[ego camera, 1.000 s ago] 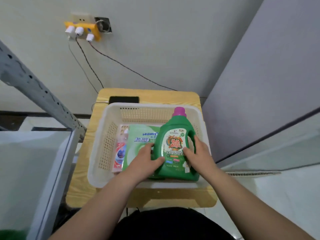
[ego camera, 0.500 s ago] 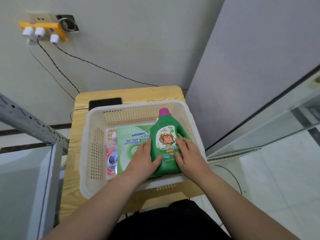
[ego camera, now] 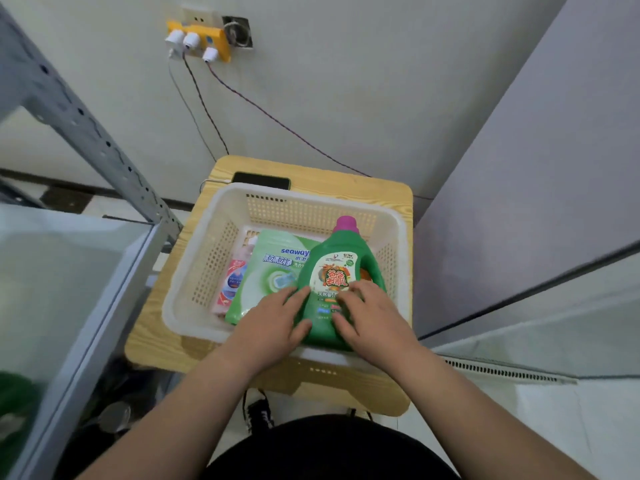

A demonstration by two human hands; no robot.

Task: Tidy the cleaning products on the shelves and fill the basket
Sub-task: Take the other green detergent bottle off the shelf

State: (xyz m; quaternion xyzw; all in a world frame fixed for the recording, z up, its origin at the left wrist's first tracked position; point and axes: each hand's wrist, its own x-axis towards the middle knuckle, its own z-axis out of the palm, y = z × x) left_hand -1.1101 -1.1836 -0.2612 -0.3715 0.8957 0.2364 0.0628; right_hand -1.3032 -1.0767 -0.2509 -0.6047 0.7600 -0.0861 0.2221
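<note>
Head view: a glossy green plastic detergent jug (ego camera: 341, 258) with a round purple cap (ego camera: 346, 224) lies in the white perforated basket (ego camera: 207, 268), atop a smooth green pouch (ego camera: 273, 271) beside a slim pink bottle (ego camera: 233, 282). The left hand (ego camera: 273, 320) and right hand (ego camera: 370, 317) rest flat on the jug, fingers straight and slightly spread.

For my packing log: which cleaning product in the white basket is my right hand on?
The dark green plastic jug with the purple cap, rightmost; the pale green pouch and small pink bottle lie left of it.
</note>
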